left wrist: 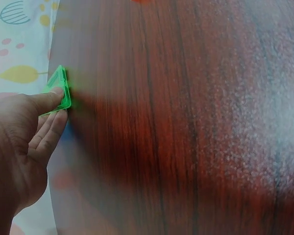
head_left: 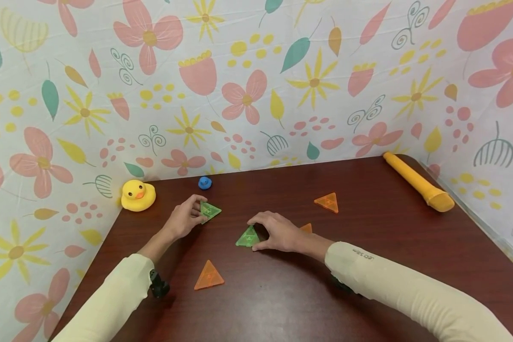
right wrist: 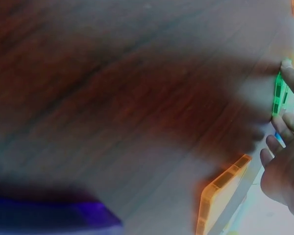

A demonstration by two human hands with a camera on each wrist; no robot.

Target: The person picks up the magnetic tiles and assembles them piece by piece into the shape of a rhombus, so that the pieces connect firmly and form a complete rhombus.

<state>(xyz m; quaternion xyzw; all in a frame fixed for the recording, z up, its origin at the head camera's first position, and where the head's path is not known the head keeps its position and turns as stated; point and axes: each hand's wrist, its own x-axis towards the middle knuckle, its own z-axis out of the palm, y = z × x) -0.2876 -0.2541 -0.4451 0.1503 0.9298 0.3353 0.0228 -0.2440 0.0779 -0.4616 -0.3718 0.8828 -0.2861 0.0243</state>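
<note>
A translucent green triangular tile (head_left: 211, 212) is pinched between the thumb and fingers of my left hand (head_left: 183, 219). In the left wrist view the thumb lies over this green tile (left wrist: 63, 95), with fingers on its other side. My right hand (head_left: 280, 231) grips a second green triangular tile (head_left: 248, 237) on the table, thumb at its near corner and forefinger at its top. In the right wrist view that tile (right wrist: 278, 95) sits between thumb and fingertip. Behind the right wrist, an orange triangular tile (head_left: 307, 228) is partly hidden.
Another orange triangular tile (head_left: 209, 276) lies at the front, and one more (head_left: 327, 203) at the back right. A yellow duck (head_left: 138, 195) and a small blue duck (head_left: 204, 183) stand near the back-left edge. A yellow stick-like object (head_left: 416, 180) lies at right. Patterned cloth (head_left: 248, 128) encloses the table.
</note>
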